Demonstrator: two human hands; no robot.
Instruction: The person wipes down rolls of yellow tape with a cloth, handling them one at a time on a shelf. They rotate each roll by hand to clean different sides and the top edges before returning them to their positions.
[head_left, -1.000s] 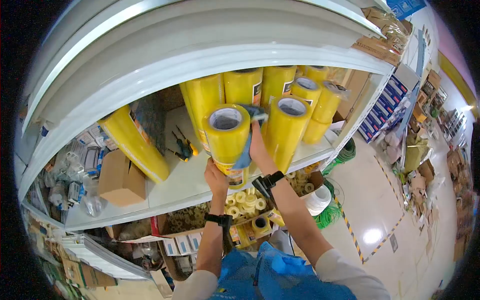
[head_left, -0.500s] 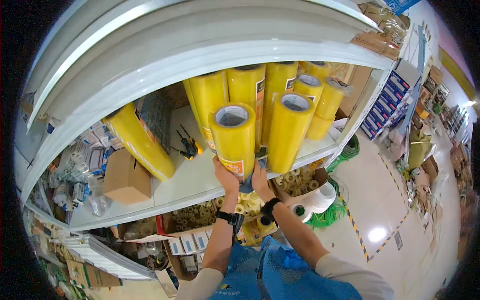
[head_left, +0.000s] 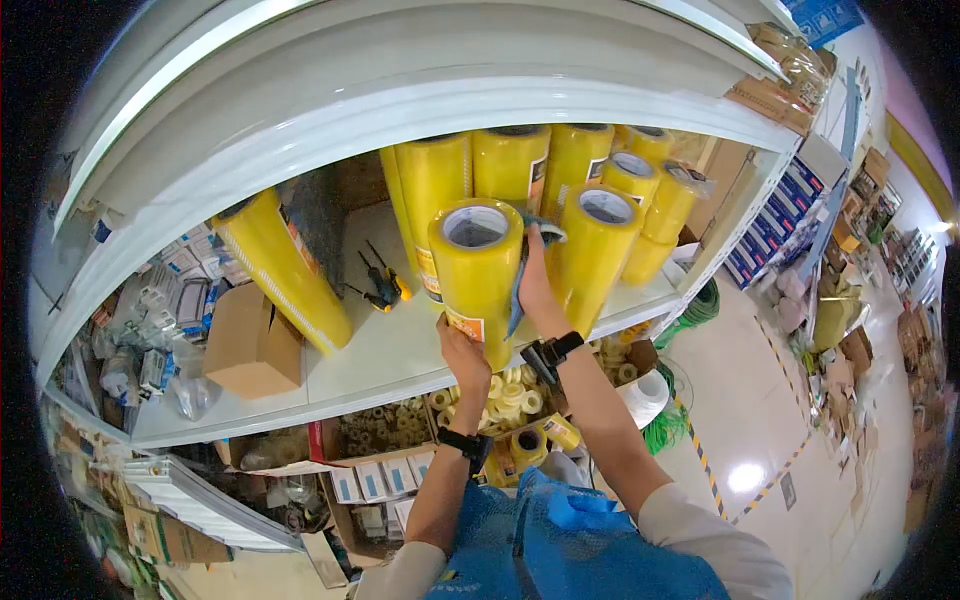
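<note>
A tall yellow roll (head_left: 475, 285) stands upright at the front of the white shelf (head_left: 380, 385). My left hand (head_left: 463, 352) is pressed around its lower left side, over the orange-and-white label. A blue-grey cloth (head_left: 519, 290) lies against the right side of the roll, with my right hand (head_left: 538, 275) closed on it near the roll's upper part. Another yellow roll (head_left: 600, 255) stands just to the right of my right hand. Several more yellow rolls (head_left: 510, 165) are upright behind.
At the left, a leaning yellow roll (head_left: 285, 270) is beside a cardboard box (head_left: 252, 345). Black-and-yellow tools (head_left: 385, 285) lie on the shelf. Below are boxes of small rolls (head_left: 512, 398). A white spool (head_left: 645, 397) and green cord (head_left: 665, 428) are at the lower right.
My right hand has moved up along the roll's right side with the cloth. My left hand stays low on the roll, which appears slightly further right in view.
</note>
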